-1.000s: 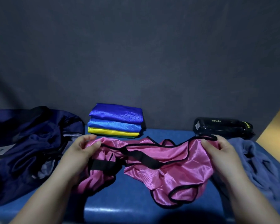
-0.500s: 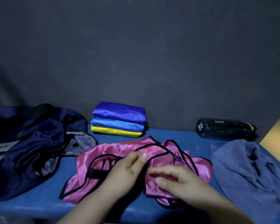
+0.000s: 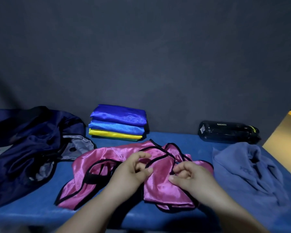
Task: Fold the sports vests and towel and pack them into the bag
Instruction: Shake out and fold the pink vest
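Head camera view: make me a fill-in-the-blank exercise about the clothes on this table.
1. The vest that the left hand and right hand grip is ____ with black trim.
2. In the folded stack, the yellow vest lies directly under a ____ one.
3. The crumpled towel lies on the ____ side of the table.
Missing words: pink; blue; right.

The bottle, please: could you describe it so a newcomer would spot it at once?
Look at the blue table, far right corner by the wall. Behind the crumpled towel lies the bottle, on its side, the only hard dark thing.
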A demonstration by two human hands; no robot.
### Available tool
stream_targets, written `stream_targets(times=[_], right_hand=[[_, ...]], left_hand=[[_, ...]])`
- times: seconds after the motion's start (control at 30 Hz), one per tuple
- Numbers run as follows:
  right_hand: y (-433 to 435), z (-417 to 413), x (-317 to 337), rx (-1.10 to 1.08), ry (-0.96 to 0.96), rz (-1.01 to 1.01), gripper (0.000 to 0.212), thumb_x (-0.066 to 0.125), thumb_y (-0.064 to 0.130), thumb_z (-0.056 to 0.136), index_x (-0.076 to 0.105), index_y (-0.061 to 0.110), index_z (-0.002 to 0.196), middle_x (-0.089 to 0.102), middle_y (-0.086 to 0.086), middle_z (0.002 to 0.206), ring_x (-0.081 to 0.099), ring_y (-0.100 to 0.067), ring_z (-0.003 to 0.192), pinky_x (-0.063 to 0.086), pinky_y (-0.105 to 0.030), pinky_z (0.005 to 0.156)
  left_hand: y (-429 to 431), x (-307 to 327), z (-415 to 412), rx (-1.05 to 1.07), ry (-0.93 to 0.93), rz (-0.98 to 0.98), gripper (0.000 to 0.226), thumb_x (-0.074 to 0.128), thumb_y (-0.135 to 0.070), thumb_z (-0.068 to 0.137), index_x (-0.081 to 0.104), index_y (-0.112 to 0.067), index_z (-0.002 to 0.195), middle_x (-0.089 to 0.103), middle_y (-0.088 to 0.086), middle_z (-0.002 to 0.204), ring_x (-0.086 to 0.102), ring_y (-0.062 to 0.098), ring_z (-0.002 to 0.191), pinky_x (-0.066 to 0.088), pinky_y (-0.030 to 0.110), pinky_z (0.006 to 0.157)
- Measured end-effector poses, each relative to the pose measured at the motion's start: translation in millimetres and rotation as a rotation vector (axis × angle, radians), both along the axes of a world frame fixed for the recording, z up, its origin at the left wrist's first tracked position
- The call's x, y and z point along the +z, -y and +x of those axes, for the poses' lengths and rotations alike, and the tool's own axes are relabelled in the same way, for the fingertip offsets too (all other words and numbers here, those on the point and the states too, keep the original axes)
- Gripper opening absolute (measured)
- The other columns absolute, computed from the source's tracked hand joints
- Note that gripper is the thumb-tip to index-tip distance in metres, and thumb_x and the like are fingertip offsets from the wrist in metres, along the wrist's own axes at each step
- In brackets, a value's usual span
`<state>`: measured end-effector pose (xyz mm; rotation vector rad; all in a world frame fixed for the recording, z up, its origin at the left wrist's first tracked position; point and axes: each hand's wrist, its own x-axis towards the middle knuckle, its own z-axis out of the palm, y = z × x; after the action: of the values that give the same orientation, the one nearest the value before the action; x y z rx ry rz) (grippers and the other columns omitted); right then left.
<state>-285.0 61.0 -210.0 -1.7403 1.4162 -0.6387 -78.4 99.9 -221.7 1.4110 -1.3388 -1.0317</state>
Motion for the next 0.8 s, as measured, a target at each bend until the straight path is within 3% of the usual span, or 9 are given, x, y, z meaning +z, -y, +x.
stream_targets(times=[0.13, 0.2, 0.3, 0.4, 0.5, 0.57, 0.6, 0.7, 0.8], right_hand=[[-1.9, 0.3, 10.0, 0.011, 0.284, -0.017, 0.015, 0.071, 0.011, 0.085, 0.069, 0.024, 0.09, 0.056, 0.008, 0.063, 0.05, -0.008, 0.062, 0.039, -0.02, 0.063], [-2.4, -0.6, 14.3, -0.003, 0.462, -0.017, 0.02, 0.066, 0.006, 0.089, 0.073, 0.024, 0.09, 0.056, 0.005, 0.069, 0.049, -0.012, 0.067, 0.038, -0.023, 0.065], [-5.2, -0.3, 20.9, 0.044, 0.651, 0.071, 0.021, 0.074, 0.02, 0.079, 0.073, 0.028, 0.098, 0.059, -0.002, 0.078, 0.05, -0.019, 0.076, 0.04, -0.029, 0.076], [-10.1, 1.9, 23.9, 0.14, 0.692, 0.25, 0.052, 0.082, 0.028, 0.06, 0.07, 0.025, 0.11, 0.064, -0.007, 0.079, 0.06, -0.018, 0.073, 0.048, -0.026, 0.071], [-14.5, 4.4, 26.2, 0.141, 0.484, 0.147, 0.04, 0.086, 0.03, 0.06, 0.075, 0.024, 0.098, 0.066, -0.001, 0.077, 0.059, -0.013, 0.073, 0.047, -0.022, 0.072], [-15.8, 4.7, 29.3, 0.113, 0.462, 0.045, 0.013, 0.085, 0.012, 0.072, 0.075, 0.014, 0.08, 0.06, 0.008, 0.062, 0.051, -0.003, 0.058, 0.041, -0.013, 0.06], [-16.3, 4.4, 30.7, 0.117, 0.479, 0.0, 0.012, 0.081, 0.003, 0.074, 0.073, 0.013, 0.074, 0.058, 0.008, 0.057, 0.048, -0.002, 0.052, 0.038, -0.011, 0.054], [-22.8, 6.7, 36.1, 0.136, 0.515, -0.139, 0.024, 0.079, -0.004, 0.072, 0.072, 0.019, 0.066, 0.061, 0.002, 0.058, 0.05, -0.005, 0.054, 0.041, -0.014, 0.054], [-25.4, 9.8, 32.3, 0.184, 0.497, -0.181, 0.034, 0.079, -0.007, 0.072, 0.072, 0.027, 0.068, 0.064, 0.0, 0.063, 0.055, -0.006, 0.06, 0.045, -0.016, 0.059]], left_hand=[[-1.0, 9.3, 0.8, -0.096, -0.313, -0.017, 0.042, 0.06, 0.006, 0.089, 0.057, -0.023, 0.119, 0.057, -0.006, 0.067, 0.052, 0.007, 0.063, 0.043, 0.015, 0.065], [-1.4, 14.2, 1.7, -0.105, -0.44, -0.037, 0.038, 0.065, 0.004, 0.086, 0.064, -0.021, 0.115, 0.063, 0.0, 0.077, 0.058, 0.011, 0.072, 0.049, 0.019, 0.071], [-2.5, 20.6, 4.3, -0.12, -0.457, -0.118, 0.038, 0.076, -0.011, 0.069, 0.073, -0.021, 0.105, 0.062, 0.005, 0.086, 0.055, 0.017, 0.081, 0.046, 0.026, 0.079], [-3.5, 24.3, 4.6, -0.172, -0.466, -0.131, 0.04, 0.08, 0.001, 0.066, 0.073, -0.014, 0.103, 0.065, 0.003, 0.077, 0.058, 0.012, 0.073, 0.05, 0.023, 0.073], [-2.7, 22.4, 6.5, -0.167, -0.354, -0.119, 0.051, 0.084, -0.022, 0.059, 0.072, -0.028, 0.108, 0.056, 0.015, 0.086, 0.048, 0.025, 0.08, 0.042, 0.043, 0.077], [-0.7, 18.9, 10.4, -0.055, -0.121, -0.134, 0.048, 0.085, -0.033, 0.058, 0.071, -0.041, 0.103, 0.057, 0.017, 0.079, 0.046, 0.023, 0.072, 0.044, 0.045, 0.072], [0.0, 18.4, 11.5, -0.001, 0.009, -0.147, 0.044, 0.086, -0.033, 0.06, 0.07, -0.046, 0.099, 0.062, 0.017, 0.077, 0.051, 0.023, 0.068, 0.049, 0.046, 0.071], [-0.6, 21.8, 17.4, 0.078, 0.149, -0.226, 0.026, 0.081, -0.036, 0.064, 0.071, -0.045, 0.086, 0.07, 0.002, 0.079, 0.064, 0.027, 0.072, 0.056, 0.044, 0.074], [-1.2, 29.3, 28.7, 0.104, 0.092, -0.3, 0.017, 0.082, -0.04, 0.06, 0.07, -0.031, 0.069, 0.065, -0.01, 0.086, 0.063, 0.01, 0.081, 0.05, 0.022, 0.079]])
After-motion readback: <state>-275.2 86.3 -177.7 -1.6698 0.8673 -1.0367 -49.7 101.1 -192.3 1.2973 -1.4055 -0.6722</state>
